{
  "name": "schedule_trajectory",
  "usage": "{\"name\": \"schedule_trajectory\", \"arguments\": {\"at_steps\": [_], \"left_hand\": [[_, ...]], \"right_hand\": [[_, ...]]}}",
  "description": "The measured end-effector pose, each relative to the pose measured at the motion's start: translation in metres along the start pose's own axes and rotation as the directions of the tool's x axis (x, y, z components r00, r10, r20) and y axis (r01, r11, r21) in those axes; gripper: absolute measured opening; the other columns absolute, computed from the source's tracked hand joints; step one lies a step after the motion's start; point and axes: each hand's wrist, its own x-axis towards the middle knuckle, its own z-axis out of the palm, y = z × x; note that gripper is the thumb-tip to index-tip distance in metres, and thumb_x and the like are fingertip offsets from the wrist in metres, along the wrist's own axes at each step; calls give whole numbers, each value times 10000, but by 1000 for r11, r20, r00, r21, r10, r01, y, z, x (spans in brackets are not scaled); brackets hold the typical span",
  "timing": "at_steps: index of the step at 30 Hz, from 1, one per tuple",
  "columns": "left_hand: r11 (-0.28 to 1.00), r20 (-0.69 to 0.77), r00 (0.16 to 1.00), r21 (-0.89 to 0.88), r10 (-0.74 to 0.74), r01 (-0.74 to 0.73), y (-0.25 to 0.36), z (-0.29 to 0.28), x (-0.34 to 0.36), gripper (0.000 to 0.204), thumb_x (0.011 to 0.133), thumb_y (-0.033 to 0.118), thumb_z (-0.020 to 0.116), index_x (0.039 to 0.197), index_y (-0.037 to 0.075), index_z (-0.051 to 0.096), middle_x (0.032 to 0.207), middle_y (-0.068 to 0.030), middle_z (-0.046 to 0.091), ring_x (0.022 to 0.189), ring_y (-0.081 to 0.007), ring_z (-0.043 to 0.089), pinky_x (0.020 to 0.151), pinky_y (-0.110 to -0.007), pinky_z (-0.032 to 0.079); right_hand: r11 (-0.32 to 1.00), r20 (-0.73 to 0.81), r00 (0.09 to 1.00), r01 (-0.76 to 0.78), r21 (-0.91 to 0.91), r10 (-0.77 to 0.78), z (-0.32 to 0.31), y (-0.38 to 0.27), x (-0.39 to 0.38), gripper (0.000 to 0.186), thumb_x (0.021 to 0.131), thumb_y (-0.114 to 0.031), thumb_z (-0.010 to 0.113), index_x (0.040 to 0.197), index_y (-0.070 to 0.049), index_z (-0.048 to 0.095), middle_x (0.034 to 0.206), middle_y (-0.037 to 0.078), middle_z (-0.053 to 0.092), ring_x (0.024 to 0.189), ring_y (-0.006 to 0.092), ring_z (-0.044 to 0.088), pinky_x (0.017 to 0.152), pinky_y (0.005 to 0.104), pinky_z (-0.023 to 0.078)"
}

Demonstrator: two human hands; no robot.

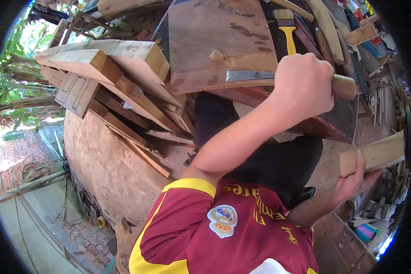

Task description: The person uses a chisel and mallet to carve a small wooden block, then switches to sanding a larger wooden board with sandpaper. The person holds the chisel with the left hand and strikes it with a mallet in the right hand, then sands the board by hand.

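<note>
My left hand (303, 84) is a fist wrapped round a wide chisel. The flat metal blade (249, 76) points left, over the near edge of a brown wooden board (214, 32), and the butt of its wooden handle (344, 86) sticks out to the right. Whether the blade touches the board I cannot tell. Off to the right and lower, my right hand (354, 182) grips a pale wooden block (374, 153), with one finger on its near face. The rest of that hand is partly behind the block. On the board lies a small wood chip (216, 55).
A paintbrush (286, 29) with a yellow handle lies beyond my left fist, beside several wooden-handled tools (326, 32). Long timber beams (114, 68) are stacked at the left. A dark bench edge (338, 123) stands before my knees. Wood scraps (383, 214) lie at the far right.
</note>
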Motion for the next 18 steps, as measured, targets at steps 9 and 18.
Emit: {"name": "schedule_trajectory", "arguments": {"at_steps": [9, 18], "left_hand": [[999, -53, 998, -44, 18, -21, 6, 2, 2, 150, 600, 208, 718, 673, 78, 704, 627, -160, 648, 623, -355, 676, 604, -424, 564], [999, -75, 997, -50, -1, -3, 7, 0, 1, 177, 604, 234, 736, 685, 80, 704, 631, -160, 650, 637, -354, 681, 615, -424, 566]], "right_hand": [[999, 45, 998, 34, 7, -35, -14, -6, 13, 805, 756, 25, 745, 1462, -2, 358, 1338, 166, 509, 1168, 289, 555, 935, 413, 538], [990, -84, 987, 139, 25, -137, 15, 0, 23, 773, 743, -52, 796, 1420, -21, 424, 1342, 194, 536, 1217, 340, 546, 983, 446, 506]]}}
